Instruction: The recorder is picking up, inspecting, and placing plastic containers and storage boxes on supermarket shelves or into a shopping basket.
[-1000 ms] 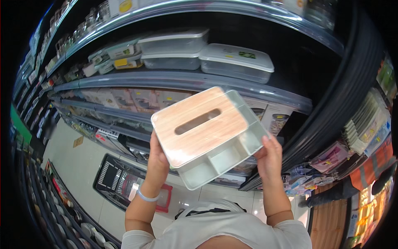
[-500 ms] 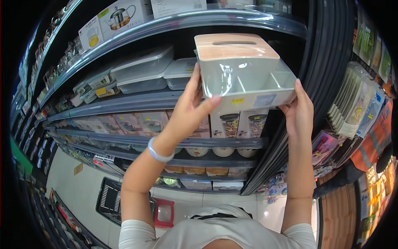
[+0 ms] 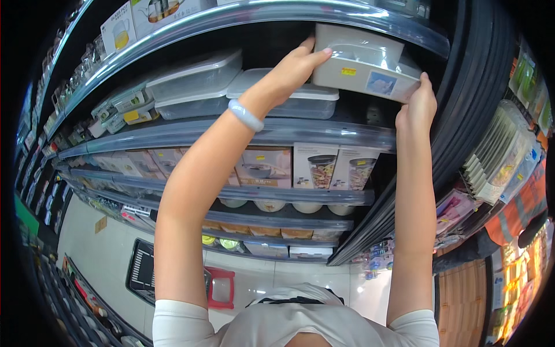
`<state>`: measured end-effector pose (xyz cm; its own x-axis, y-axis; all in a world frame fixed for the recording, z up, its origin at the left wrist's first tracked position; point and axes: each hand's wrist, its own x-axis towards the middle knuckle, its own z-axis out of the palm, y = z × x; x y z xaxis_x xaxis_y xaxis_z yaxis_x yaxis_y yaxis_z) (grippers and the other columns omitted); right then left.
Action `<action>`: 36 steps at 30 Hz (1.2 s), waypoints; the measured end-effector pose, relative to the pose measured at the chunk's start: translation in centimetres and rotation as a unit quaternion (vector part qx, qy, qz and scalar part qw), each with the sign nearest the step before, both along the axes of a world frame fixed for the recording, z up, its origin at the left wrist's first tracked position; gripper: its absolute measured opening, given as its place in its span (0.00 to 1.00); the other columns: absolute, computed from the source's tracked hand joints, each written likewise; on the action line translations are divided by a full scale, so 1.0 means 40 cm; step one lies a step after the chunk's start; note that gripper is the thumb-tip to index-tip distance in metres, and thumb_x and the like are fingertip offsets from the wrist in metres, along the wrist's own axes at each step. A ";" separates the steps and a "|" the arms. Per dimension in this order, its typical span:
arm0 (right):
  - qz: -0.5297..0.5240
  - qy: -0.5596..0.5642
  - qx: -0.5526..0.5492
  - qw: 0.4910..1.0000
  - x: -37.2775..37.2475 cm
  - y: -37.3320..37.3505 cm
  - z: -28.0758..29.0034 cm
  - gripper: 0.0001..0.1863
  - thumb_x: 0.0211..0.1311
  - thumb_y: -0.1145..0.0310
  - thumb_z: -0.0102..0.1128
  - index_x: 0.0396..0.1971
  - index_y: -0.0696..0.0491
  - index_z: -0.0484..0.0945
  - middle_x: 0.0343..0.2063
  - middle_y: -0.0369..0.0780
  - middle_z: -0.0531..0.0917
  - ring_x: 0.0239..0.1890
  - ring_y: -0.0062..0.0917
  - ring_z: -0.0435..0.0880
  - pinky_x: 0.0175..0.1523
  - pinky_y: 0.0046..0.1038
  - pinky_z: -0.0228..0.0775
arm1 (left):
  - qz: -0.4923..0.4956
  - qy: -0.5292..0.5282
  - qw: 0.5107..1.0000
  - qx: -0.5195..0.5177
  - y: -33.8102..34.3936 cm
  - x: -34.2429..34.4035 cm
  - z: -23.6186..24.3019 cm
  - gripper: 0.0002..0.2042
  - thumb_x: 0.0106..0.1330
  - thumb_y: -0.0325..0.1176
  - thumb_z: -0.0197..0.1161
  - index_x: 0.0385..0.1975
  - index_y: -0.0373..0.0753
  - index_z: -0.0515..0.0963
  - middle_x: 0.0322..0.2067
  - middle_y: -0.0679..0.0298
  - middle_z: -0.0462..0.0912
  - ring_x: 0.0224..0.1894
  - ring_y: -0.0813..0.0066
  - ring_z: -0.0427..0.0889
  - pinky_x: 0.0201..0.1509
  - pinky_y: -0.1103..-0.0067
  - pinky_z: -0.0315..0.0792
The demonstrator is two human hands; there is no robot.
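Between my two hands is a pale grey tissue-box organizer in clear plastic wrap, with a yellow price tag and a blue-white label on its front. Its upper part sits under the shelf edge above, so the wood-coloured lid is hidden. My left hand grips the left end, thumb over the front edge. My right hand holds the lower right corner. Just below and left of the organizer, a clear lidded storage box lies on the shelf. A pale bangle is on my left wrist.
Stacked clear storage boxes fill the shelf leftward. The upper shelf edge runs close above my hands, and a dark upright post stands at right. A black shopping basket and red stool are below. A person in an orange vest is at right.
Both hands have raised the organizer and pushed it forward into the shelf bay, rightward a little. It has tipped, so its lid has gone from view and its front shows.
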<state>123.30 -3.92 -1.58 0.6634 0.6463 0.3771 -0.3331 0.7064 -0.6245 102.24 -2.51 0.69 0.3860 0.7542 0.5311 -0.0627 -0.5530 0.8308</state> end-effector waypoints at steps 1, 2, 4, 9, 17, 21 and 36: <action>-0.024 0.008 -0.017 1.000 -0.004 0.010 0.017 0.21 0.60 0.63 0.45 0.45 0.66 0.66 0.42 0.46 0.72 0.45 0.28 0.71 0.51 0.26 0.61 | -0.005 0.013 1.000 0.001 0.014 0.003 0.010 0.31 0.64 0.40 0.50 0.60 0.28 0.48 0.55 0.52 0.61 0.57 0.67 0.61 0.62 0.77 0.53; -0.021 0.005 -0.020 1.000 -0.011 0.018 0.027 0.21 0.60 0.63 0.45 0.45 0.66 0.66 0.42 0.46 0.72 0.45 0.28 0.71 0.51 0.26 0.61 | -0.010 0.026 1.000 0.003 0.025 0.006 0.020 0.31 0.63 0.39 0.50 0.59 0.27 0.48 0.55 0.51 0.62 0.57 0.66 0.61 0.62 0.77 0.53; -0.038 0.057 -0.035 0.997 -0.020 0.034 0.042 0.20 0.59 0.65 0.43 0.46 0.66 0.65 0.43 0.46 0.72 0.44 0.30 0.73 0.49 0.27 0.63 | -0.005 0.029 1.000 -0.004 0.043 0.017 0.029 0.30 0.62 0.38 0.50 0.58 0.26 0.50 0.54 0.50 0.63 0.56 0.66 0.63 0.61 0.77 0.54; -0.106 0.042 0.011 0.993 0.000 0.099 0.045 0.18 0.58 0.68 0.41 0.43 0.66 0.67 0.42 0.48 0.73 0.43 0.32 0.74 0.48 0.28 0.65 | 0.067 0.111 0.992 0.008 0.064 0.030 0.030 0.28 0.60 0.39 0.53 0.55 0.25 0.57 0.49 0.50 0.69 0.52 0.66 0.68 0.58 0.78 0.57; -0.052 0.076 0.017 0.996 0.014 0.104 0.014 0.16 0.62 0.67 0.41 0.42 0.63 0.69 0.42 0.43 0.75 0.41 0.30 0.75 0.48 0.27 0.66 | 0.140 0.139 0.971 0.138 0.054 0.042 -0.015 0.29 0.53 0.43 0.58 0.46 0.22 0.63 0.40 0.38 0.73 0.45 0.50 0.75 0.49 0.72 0.67; 0.022 0.191 -0.032 0.981 0.087 0.153 -0.040 0.15 0.64 0.65 0.42 0.43 0.59 0.69 0.39 0.42 0.76 0.41 0.29 0.77 0.47 0.27 0.69 | 0.168 0.160 0.940 0.252 0.013 0.058 -0.019 0.40 0.44 0.50 0.65 0.47 0.19 0.61 0.40 0.36 0.72 0.45 0.47 0.74 0.49 0.71 0.67; -0.121 0.214 -0.010 0.969 0.051 0.128 -0.039 0.11 0.61 0.71 0.46 0.40 0.62 0.70 0.41 0.42 0.75 0.43 0.27 0.74 0.52 0.25 0.64 | 0.332 0.422 0.776 0.332 0.034 0.074 -0.118 0.18 0.50 0.41 0.61 0.37 0.35 0.75 0.33 0.53 0.77 0.37 0.56 0.77 0.42 0.67 0.71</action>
<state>125.34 1.21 -3.13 0.8893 0.4567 0.0228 -0.3913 0.7857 -0.4791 105.18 -1.15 -4.05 0.4512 0.6036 0.6573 0.8301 -0.5543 -0.0607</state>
